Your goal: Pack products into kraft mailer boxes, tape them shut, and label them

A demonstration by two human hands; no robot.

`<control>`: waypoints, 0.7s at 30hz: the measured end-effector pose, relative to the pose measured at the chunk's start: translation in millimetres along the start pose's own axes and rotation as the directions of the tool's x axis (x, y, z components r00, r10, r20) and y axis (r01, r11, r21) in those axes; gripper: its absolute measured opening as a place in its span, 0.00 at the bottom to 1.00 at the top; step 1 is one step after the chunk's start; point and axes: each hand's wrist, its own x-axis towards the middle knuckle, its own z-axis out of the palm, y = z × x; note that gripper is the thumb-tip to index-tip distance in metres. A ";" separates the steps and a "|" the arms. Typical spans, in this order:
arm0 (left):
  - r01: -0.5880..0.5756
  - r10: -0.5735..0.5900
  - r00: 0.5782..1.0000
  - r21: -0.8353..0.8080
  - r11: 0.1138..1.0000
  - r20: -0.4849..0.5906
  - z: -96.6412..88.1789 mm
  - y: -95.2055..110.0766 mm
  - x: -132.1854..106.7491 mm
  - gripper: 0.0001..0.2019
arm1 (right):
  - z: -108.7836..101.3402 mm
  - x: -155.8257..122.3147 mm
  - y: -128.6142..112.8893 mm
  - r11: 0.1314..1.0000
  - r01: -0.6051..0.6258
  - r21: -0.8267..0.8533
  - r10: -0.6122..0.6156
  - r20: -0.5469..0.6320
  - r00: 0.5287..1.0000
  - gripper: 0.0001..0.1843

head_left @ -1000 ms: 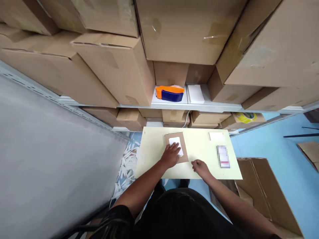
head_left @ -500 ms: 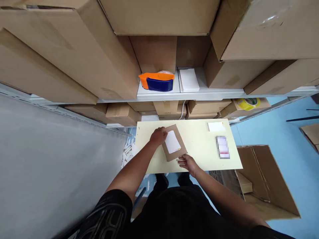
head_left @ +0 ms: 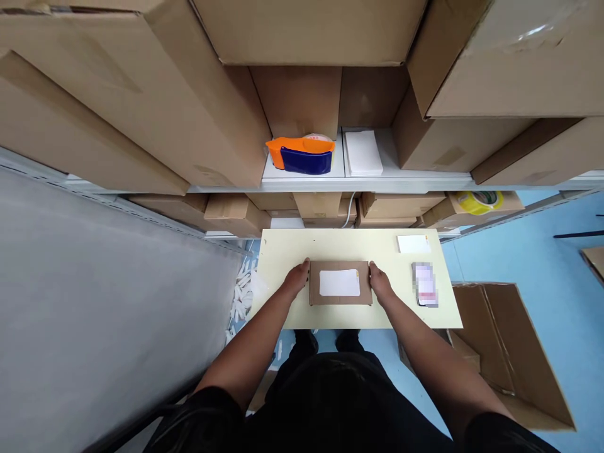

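A small brown cardboard box lies squarely in front of me, its long side running left to right. On its top is a white label with a small yellow mark at the right end. My left hand grips the box's left end, thumb by the far corner. At the opposite end, my right hand holds the right side the same way. Both hands are closed against the box's short ends, with most of the fingertips hidden. Under it is the pale yellow tabletop.
A stack of white labels and a blurred phone-like item lie at the table's right. An orange and blue tape dispenser and white cards sit on the shelf above. Yellow tape rests lower right; an open carton stands on the floor.
The box has turned from a slant to lie lengthwise across the table. My left hand has moved down to its left end; my right hand has come up and taken the right end.
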 end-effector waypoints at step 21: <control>-0.385 0.326 0.917 -0.298 0.874 -0.229 35.4 -15.7 -64.7 0.20 | -5.5 -62.3 29.5 0.916 0.398 0.039 -0.387 -0.167 0.907 0.29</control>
